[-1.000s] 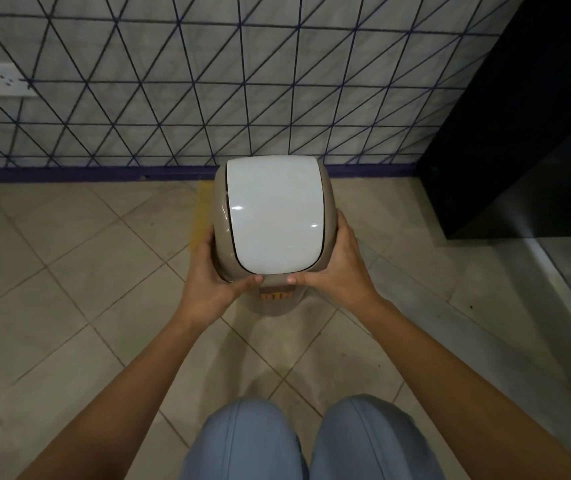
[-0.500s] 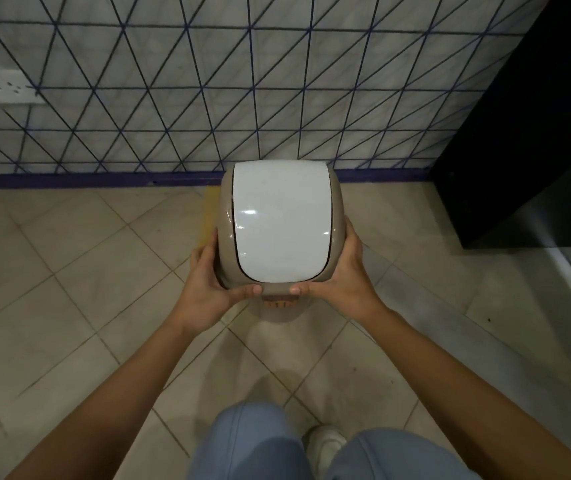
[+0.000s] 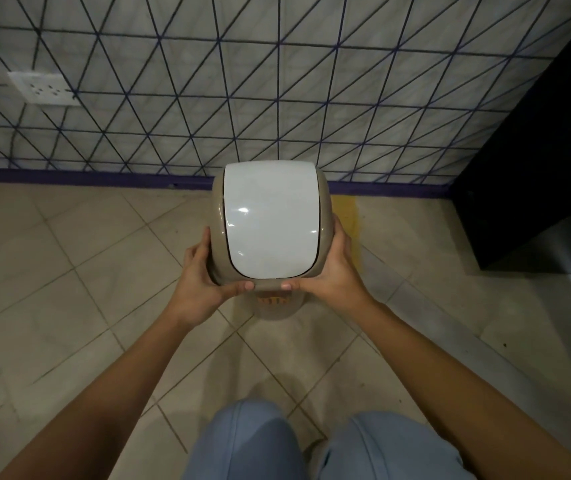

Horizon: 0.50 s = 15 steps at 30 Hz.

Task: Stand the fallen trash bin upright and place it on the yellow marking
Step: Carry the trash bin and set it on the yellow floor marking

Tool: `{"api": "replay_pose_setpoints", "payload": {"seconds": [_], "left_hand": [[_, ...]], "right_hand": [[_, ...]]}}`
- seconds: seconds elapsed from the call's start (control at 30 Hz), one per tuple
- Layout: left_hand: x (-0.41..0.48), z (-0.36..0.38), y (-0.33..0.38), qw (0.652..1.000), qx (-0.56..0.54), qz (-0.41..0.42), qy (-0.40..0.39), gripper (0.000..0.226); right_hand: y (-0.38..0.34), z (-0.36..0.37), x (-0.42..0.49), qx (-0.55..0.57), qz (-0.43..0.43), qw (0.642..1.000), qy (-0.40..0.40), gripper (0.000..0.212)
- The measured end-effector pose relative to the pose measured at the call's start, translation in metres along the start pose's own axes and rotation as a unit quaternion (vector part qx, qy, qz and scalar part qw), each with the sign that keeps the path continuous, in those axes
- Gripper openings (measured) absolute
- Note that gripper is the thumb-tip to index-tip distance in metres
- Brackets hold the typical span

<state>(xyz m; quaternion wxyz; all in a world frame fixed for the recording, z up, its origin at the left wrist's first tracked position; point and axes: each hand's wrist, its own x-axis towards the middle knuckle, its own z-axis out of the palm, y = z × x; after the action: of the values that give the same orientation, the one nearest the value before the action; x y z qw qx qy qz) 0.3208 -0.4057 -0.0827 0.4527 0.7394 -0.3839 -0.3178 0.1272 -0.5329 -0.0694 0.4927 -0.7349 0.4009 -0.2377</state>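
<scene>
The trash bin (image 3: pixel 270 223) is upright, a beige body with a glossy white swing lid, seen from above near the wall. My left hand (image 3: pixel 201 282) clasps its left side and my right hand (image 3: pixel 332 275) its right side, thumbs meeting on the near rim. A strip of the yellow marking (image 3: pixel 348 216) shows on the floor just right of the bin, partly behind my right hand; most of the marking is hidden. Whether the bin's base touches the floor I cannot tell.
A tiled wall with a dark triangle pattern and purple skirting (image 3: pixel 69 176) runs behind. A white socket plate (image 3: pixel 43 88) is on the wall at left. A black cabinet (image 3: pixel 536 174) stands at right. My knees in light blue trousers (image 3: pixel 253 441) are below.
The yellow marking showed left of the bin a second ago and now shows on its right; the bin has shifted left relative to it, and both hands keep their grip.
</scene>
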Motion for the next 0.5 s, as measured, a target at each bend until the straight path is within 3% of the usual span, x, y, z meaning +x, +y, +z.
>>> {"api": "replay_pose_setpoints", "payload": {"seconds": [0.5], "left_hand": [[0.034, 0.001, 0.009, 1.0, -0.002, 0.011, -0.015, 0.118]], "right_hand": [[-0.001, -0.008, 0.028, -0.004, -0.001, 1.0, 0.029, 0.142]]}}
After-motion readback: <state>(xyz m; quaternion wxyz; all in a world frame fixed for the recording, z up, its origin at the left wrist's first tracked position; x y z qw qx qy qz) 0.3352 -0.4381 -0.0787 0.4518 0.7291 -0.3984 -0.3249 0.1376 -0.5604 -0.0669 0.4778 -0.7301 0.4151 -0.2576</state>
